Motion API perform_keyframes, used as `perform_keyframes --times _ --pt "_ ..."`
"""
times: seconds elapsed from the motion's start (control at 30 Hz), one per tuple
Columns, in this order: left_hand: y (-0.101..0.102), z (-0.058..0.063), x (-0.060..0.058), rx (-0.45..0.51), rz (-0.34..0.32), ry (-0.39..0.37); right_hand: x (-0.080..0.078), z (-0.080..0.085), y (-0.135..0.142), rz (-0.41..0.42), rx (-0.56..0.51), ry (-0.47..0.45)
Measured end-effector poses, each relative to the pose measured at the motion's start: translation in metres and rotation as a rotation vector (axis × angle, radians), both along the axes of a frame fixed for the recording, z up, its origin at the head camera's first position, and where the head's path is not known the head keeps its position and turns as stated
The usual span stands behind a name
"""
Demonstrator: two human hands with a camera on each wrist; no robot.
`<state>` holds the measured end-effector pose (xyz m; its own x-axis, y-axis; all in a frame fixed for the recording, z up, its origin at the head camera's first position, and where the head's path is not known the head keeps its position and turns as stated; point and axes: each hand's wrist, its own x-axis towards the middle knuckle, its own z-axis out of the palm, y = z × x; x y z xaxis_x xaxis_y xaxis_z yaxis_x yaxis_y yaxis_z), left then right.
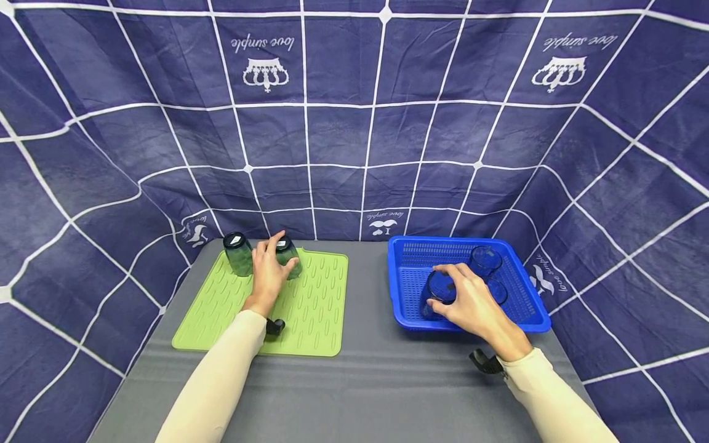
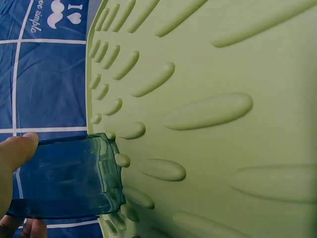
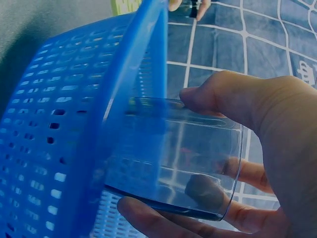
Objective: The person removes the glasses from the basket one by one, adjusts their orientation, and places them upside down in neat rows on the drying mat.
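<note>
On the green ridged mat (image 1: pixel 318 332), my left hand (image 1: pixel 267 274) holds a dark-tinted glass (image 1: pixel 284 248), thumb on one side and fingers on the other. In the left wrist view this glass (image 2: pixel 64 173) stands with its wavy end at the mat. A second tinted glass (image 1: pixel 239 257), bottom up, stands just left of that hand. My right hand (image 1: pixel 471 301) grips a clear glass (image 1: pixel 440 287) inside the blue basket (image 1: pixel 443 240). The right wrist view shows thumb and fingers around this glass (image 3: pixel 173 158), partly behind the basket rim.
Two more clear glasses, a rear one (image 1: pixel 485 259) and a nearer one (image 1: pixel 498 290), are in the basket's right part. A grey tabletop (image 1: pixel 365 369) lies between mat and basket. Blue checked cloth (image 1: pixel 343 135) hangs behind and on both sides.
</note>
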<state>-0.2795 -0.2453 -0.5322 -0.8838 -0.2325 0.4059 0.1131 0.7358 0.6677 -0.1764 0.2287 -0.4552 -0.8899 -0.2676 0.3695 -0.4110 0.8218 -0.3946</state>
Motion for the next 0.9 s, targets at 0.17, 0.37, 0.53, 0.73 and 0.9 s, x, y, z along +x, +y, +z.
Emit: perform_keyframes --times 0.17,0.37,0.53,0.73,0.9 --pt "0.002 -0.007 0.002 -0.008 -0.003 -0.001 0.004 0.000 -0.002 -0.011 -0.005 -0.012" --pt "0.002 -0.011 0.005 -0.002 -0.009 0.000 0.005 0.000 -0.005 -0.011 -0.017 -0.009" --pt "-0.002 -0.013 0.006 0.006 0.005 -0.008 0.005 0.003 -0.009 -0.003 -0.020 -0.008" --pt "-0.004 -0.010 0.002 0.001 0.005 0.017 0.002 0.009 -0.011 0.004 -0.018 0.004" --pt "-0.001 -0.006 -0.003 0.000 -0.007 0.040 -0.001 0.015 -0.011 0.000 -0.019 0.020"
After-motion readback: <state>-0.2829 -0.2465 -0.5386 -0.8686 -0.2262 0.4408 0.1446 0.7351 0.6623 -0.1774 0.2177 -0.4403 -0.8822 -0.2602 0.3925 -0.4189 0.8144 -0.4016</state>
